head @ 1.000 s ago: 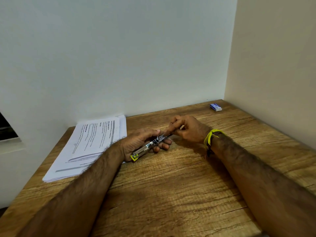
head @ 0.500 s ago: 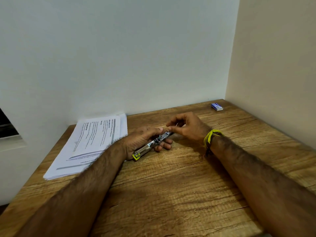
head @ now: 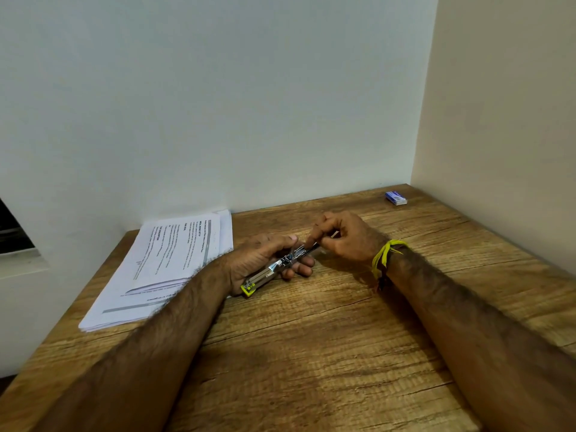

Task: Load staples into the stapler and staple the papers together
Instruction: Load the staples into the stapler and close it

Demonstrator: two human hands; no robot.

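A small metal stapler with a yellow-green end lies in my left hand, which grips it just above the table. Its metal channel points up and right. My right hand pinches at the far tip of that channel with thumb and fingers; a thin strip of staples seems to sit between the fingertips, too small to be sure. A stack of printed white papers rests on the table to the left, partly under my left forearm. A small blue staple box sits at the back right corner.
The wooden table fills the lower view, with walls close behind and on the right. A yellow thread band circles my right wrist. The table's left edge runs just past the papers.
Both hands stay together at the stapler. The right fingers have shifted slightly along the tip of the channel; the stapler and papers have barely moved.
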